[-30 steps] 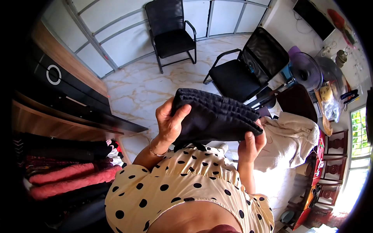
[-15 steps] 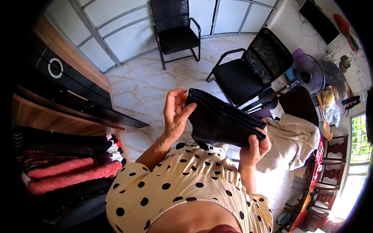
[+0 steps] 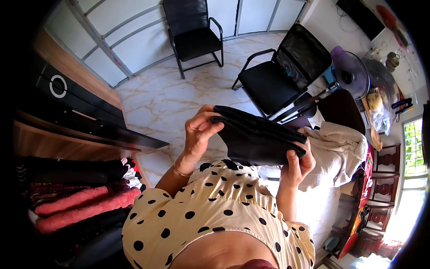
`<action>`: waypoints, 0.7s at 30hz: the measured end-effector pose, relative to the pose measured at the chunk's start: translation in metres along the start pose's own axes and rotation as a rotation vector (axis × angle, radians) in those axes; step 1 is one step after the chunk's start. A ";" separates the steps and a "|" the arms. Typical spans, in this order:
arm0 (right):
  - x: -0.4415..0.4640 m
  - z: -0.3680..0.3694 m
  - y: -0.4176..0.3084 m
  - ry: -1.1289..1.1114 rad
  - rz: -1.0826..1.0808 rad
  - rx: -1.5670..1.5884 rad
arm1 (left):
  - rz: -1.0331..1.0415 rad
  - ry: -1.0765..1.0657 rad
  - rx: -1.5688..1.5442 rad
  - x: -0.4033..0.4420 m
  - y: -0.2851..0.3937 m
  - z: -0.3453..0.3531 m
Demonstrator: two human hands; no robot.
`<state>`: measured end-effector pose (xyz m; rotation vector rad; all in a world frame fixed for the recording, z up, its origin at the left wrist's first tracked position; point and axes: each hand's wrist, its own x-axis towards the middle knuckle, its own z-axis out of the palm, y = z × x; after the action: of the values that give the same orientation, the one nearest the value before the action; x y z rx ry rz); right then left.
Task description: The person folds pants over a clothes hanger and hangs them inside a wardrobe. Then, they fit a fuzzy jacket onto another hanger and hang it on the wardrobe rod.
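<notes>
A folded black garment [image 3: 257,141] is held up in front of my chest, its top edge split into two thick, seamed layers. My left hand [image 3: 200,132] grips its left corner, thumb on the near layer and fingers behind. At the lower right end my right hand [image 3: 299,163] is closed on the garment, thumb in front. The two layers stand slightly apart along the top, and the lower part hangs down between my hands. The garment's exact kind does not show.
Folded clothes [image 3: 85,201] are stacked at the left, below a dark cabinet [image 3: 85,105]. Two black chairs stand ahead, one near [image 3: 273,87] and one far [image 3: 195,42]. A cream cloth [image 3: 333,152] hangs over a chair at the right, near a fan [image 3: 349,76].
The near layer of the garment has come away from the far one at the left corner, and my left thumb has lowered with it. The view has shifted slightly.
</notes>
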<state>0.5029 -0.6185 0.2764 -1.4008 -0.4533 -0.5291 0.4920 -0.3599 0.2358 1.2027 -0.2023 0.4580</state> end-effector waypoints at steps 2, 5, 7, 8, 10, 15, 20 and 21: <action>0.002 -0.008 0.002 -0.007 -0.007 -0.010 | 0.013 -0.024 0.000 0.001 0.009 0.004; 0.004 -0.015 0.003 0.008 0.012 -0.004 | 0.099 -0.069 0.076 0.004 0.021 0.011; 0.004 -0.016 0.003 0.032 0.042 0.012 | 0.140 -0.077 0.166 0.003 0.024 0.011; 0.004 -0.018 0.004 0.044 0.055 0.021 | 0.163 -0.082 0.210 0.004 0.024 0.012; 0.000 -0.018 0.007 0.044 0.129 0.091 | 0.175 -0.062 0.269 0.005 0.029 0.015; -0.004 -0.014 0.011 0.065 0.291 0.262 | 0.122 -0.035 0.336 0.006 0.040 0.017; -0.011 -0.013 0.027 0.083 0.438 0.399 | 0.103 0.071 0.280 0.005 0.040 0.020; -0.009 -0.014 0.028 0.032 0.455 0.403 | 0.090 0.075 0.268 0.007 0.039 0.019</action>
<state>0.5122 -0.6295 0.2465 -1.0567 -0.1879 -0.0793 0.4829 -0.3647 0.2789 1.4391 -0.1339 0.6224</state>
